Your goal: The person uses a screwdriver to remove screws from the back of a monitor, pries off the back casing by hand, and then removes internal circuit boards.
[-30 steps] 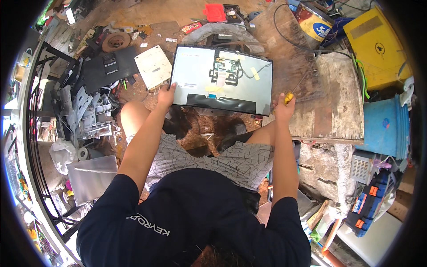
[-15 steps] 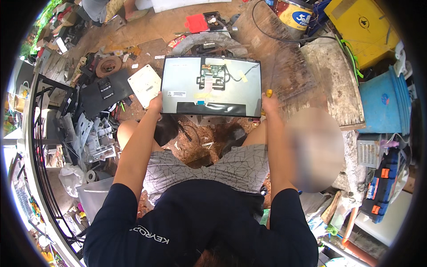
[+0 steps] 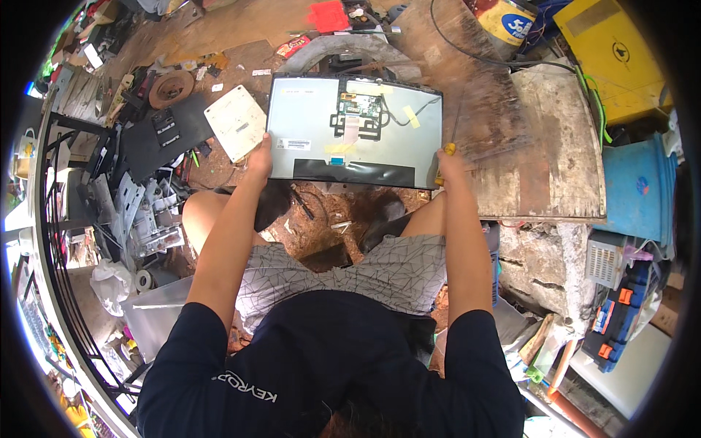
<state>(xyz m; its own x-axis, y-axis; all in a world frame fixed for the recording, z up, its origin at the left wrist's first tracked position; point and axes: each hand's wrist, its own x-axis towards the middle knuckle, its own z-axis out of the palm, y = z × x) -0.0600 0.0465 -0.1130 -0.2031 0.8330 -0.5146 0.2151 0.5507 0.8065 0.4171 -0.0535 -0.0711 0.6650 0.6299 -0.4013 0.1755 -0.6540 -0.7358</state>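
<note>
A flat LCD display panel [image 3: 307, 117] is held level above my knees, its silvery metal back facing up. A small green circuit board [image 3: 359, 106], a black cable, strips of yellow tape and a black film strip [image 3: 350, 172] show on that back. My left hand [image 3: 259, 157] grips the panel's left edge. On the right edge, my right hand [image 3: 453, 166] is closed around the panel's side and a yellow-handled screwdriver [image 3: 449, 149], whose thin shaft points away from me. Fingers under the panel are hidden.
A cream-coloured plate [image 3: 237, 123] and a black panel [image 3: 164, 136] lie left of the display. Metal scrap [image 3: 150, 212] is heaped beside my left knee. Beyond the display is a grey curved piece [image 3: 350, 47]. Wooden boards [image 3: 544, 160] and a blue bucket [image 3: 635, 186] stand right.
The display panel has shifted slightly right and tilted a little, its right side now lower. Both hands keep their hold on it. The whole view has moved slightly.
</note>
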